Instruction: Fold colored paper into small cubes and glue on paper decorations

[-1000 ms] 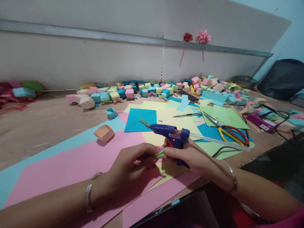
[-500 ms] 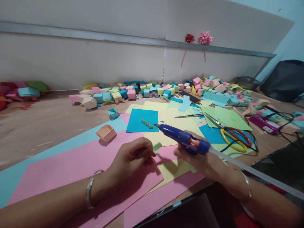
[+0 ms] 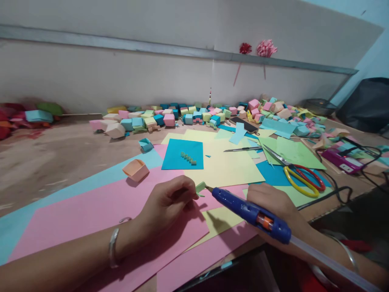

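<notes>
My left hand (image 3: 172, 205) pinches a small folded strip of green paper (image 3: 200, 187) above the pink sheet (image 3: 100, 211). In my right hand (image 3: 273, 207) is a blue glue gun (image 3: 243, 207), its nozzle at the green strip's right edge; whether they touch I cannot tell. A clear glue stick (image 3: 322, 255) runs out of the gun's back end. Beyond the hands, a row of tiny green folded pieces (image 3: 188, 158) lies on a blue square of paper (image 3: 170, 150). An open peach paper box (image 3: 136, 170) and a small open teal box (image 3: 146, 144) stand to its left.
Scissors with yellow and red handles (image 3: 300, 180) lie right of my right hand. A craft knife (image 3: 243, 149) rests on the yellow sheet (image 3: 226, 166). Many paper boxes (image 3: 168, 119) line the wall, near a phone (image 3: 244, 125). A purple power socket (image 3: 342, 160) with black cables sits at right.
My right hand has brought the glue gun down and to the right, so its nozzle has moved from near the blue square to the green strip. My left hand has barely moved.
</notes>
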The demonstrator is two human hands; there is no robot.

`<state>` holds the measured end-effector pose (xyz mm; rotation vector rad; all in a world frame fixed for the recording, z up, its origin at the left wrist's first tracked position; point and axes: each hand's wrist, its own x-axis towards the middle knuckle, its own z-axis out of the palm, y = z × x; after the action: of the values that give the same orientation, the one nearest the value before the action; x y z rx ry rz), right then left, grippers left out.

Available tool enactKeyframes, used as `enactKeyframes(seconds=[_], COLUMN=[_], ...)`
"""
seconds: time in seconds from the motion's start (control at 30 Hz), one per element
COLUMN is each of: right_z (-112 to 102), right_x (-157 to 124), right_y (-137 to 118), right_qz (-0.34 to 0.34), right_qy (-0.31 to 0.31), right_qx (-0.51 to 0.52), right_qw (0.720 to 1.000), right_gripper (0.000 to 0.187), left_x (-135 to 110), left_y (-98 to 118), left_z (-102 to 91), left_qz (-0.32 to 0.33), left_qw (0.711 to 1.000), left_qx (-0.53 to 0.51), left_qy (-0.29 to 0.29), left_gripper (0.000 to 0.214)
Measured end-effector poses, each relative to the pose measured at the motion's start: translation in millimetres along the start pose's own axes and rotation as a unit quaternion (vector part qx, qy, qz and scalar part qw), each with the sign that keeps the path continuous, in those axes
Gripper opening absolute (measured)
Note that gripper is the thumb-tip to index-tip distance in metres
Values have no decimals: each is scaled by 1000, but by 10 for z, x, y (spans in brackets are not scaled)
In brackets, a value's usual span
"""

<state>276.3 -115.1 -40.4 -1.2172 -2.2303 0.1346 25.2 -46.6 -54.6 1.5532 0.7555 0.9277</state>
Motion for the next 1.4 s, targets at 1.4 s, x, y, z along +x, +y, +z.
enactKeyframes(seconds=[1.4], right_z=[2], right_x=[10], right_y=[3], right_qz=[10], right_qy=[-40], right_qx=[-6], right_qw=[999], right_gripper=[23], left_x=[-81], left_y=[21], left_z=[-10], left_qz=[90], left_qw=[974], left_qx=[203], left_qy=[-42], left_gripper=[25])
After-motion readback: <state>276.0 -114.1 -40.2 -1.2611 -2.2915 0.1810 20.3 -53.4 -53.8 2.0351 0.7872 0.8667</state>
